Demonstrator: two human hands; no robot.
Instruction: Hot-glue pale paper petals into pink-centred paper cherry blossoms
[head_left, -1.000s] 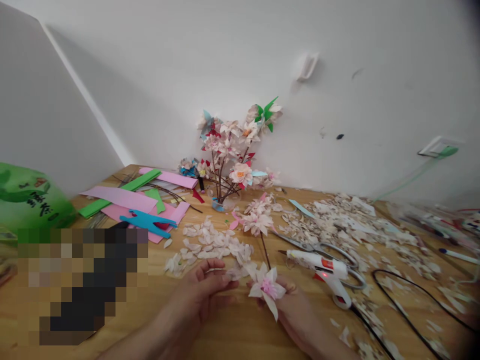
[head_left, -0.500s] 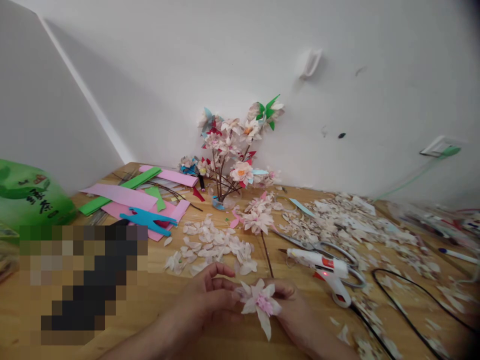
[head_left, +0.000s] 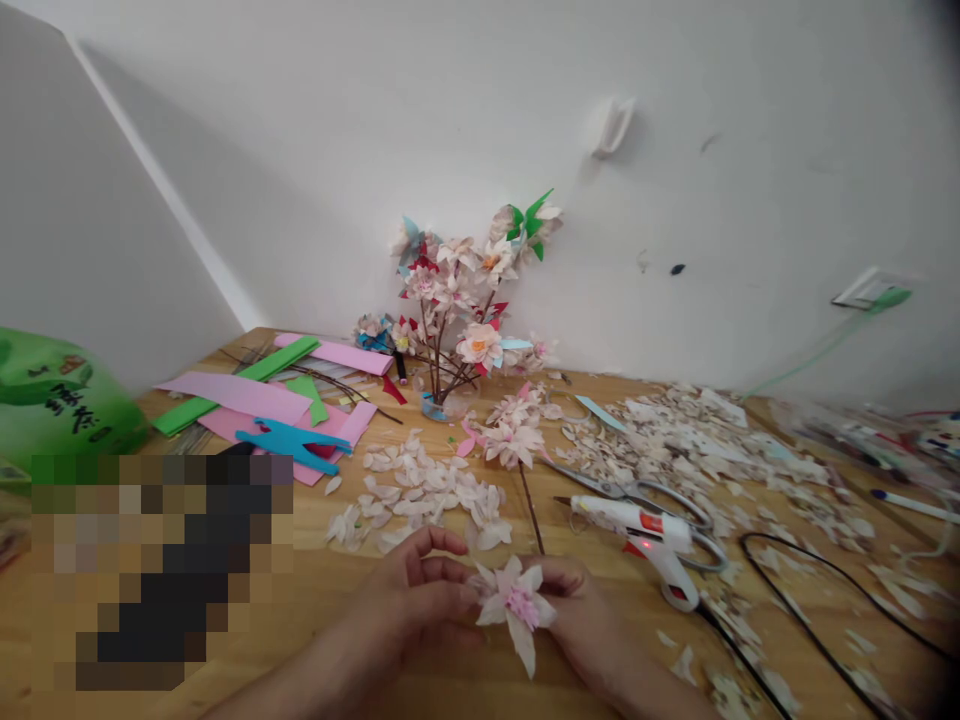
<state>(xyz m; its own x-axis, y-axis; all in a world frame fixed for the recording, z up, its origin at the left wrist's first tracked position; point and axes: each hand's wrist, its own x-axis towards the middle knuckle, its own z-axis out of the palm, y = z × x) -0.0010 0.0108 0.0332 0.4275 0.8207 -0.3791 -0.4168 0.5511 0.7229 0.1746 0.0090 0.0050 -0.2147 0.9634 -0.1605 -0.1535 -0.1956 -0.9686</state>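
A pointed-petalled white paper flower [head_left: 517, 604] with a crinkled pink centre sits between the left hand [head_left: 420, 590] and right hand [head_left: 561, 600], its thin brown twig stem [head_left: 531, 508] slanting away.

A pixelated patch [head_left: 161, 570] masks whatever lies at eight o'clock. At nine o'clock, the picture's left edge cuts off a green bag [head_left: 60, 410]. At three o'clock, a heap of clutter [head_left: 847, 440] is too blurred to identify. The paper flower [head_left: 517, 610] hides part of the right hand [head_left: 562, 600], and the bottom edge cuts off the left forearm [head_left: 300, 670].

White walls [head_left: 375, 130] in a corner above a wooden table [head_left: 600, 392]
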